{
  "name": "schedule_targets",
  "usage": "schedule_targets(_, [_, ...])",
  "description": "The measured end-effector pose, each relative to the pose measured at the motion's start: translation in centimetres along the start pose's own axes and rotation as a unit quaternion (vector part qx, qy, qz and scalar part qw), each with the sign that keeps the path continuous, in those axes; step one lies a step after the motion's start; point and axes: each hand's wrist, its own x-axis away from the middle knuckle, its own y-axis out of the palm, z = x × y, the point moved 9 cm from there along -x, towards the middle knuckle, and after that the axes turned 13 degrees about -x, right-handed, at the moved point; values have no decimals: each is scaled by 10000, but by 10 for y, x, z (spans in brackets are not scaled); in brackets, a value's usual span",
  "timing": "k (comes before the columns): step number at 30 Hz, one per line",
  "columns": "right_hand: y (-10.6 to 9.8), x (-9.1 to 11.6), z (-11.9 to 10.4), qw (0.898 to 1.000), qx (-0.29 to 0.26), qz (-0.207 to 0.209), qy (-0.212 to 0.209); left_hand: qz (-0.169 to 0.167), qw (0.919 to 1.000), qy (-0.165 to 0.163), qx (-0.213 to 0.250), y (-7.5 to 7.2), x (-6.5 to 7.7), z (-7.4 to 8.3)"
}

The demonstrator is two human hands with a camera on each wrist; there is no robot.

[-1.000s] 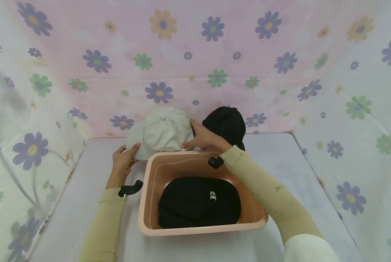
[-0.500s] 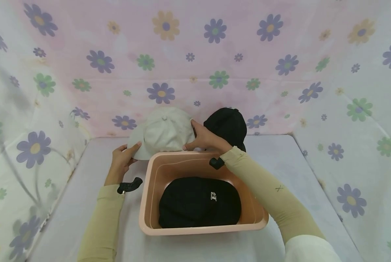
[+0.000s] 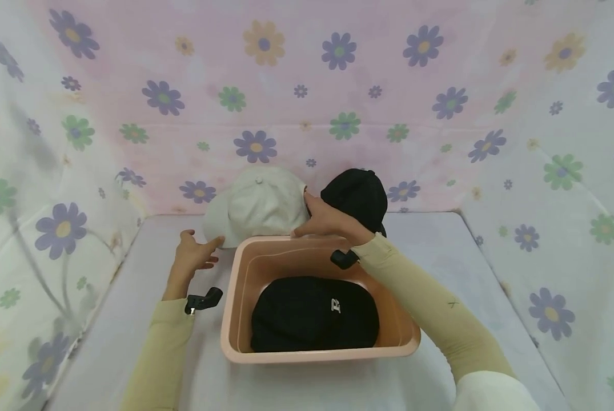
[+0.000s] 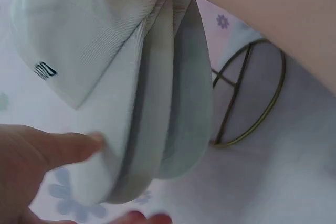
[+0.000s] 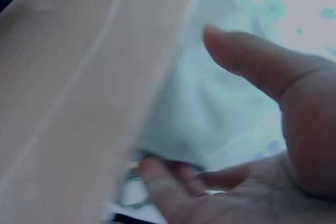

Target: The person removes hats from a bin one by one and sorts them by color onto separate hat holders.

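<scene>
Stacked white baseball caps [image 3: 265, 200] sit behind the peach plastic bin [image 3: 227, 319]; the left wrist view shows their layered brims [image 4: 152, 129] and dark lettering on the front one. My left hand [image 3: 193, 254] is at the brim end with fingers spread, its thumb touching or just over the top brim. On the opposite side, my right hand [image 3: 332, 220] holds the caps' back edge; the right wrist view shows its fingers [image 5: 163, 182] curled under the rim, with the thumb across the fabric. Inside the bin lies a black cap [image 3: 312, 314] with a white letter.
Another black cap [image 3: 355, 197] stands at the back, right of the white ones. A bronze-coloured wire stand [image 4: 252, 98] shows beside the brims. Flowered cloth [image 3: 307, 114] walls the pale tabletop [image 3: 425, 251] at the back and sides.
My left hand has loosened from the brim, its fingers spreading apart. The right hand keeps its place at the back of the white caps, and the bin stays put.
</scene>
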Motion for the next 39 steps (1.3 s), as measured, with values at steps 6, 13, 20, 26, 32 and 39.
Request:
schedule_targets(6, [4,37,-27,9950,970,-207,134,-171,9796,639,-1899,-14,31,18])
schedule_targets(13, [18,84,-50,9885,1256,-800,-270,-60,9343,2398,-2637,-16,85,65])
schedule_targets(20, [63,101,-43,9661,1648,-1782,-877,-184,8920,3247,-3141,5,133,87])
schedule_targets(26, [94,92,-12,9513,1732,-2483,-581,-297,8790,3460,-3267,28,149,85])
schedule_targets(32, [116,79,10,9447,1665,-2757,-625,-27,8684,3589,-3422,37,152,80])
schedule_targets(39, [139,73,33,9370,1938,-2890,-293,278,8566,3681,-3606,41,152,79])
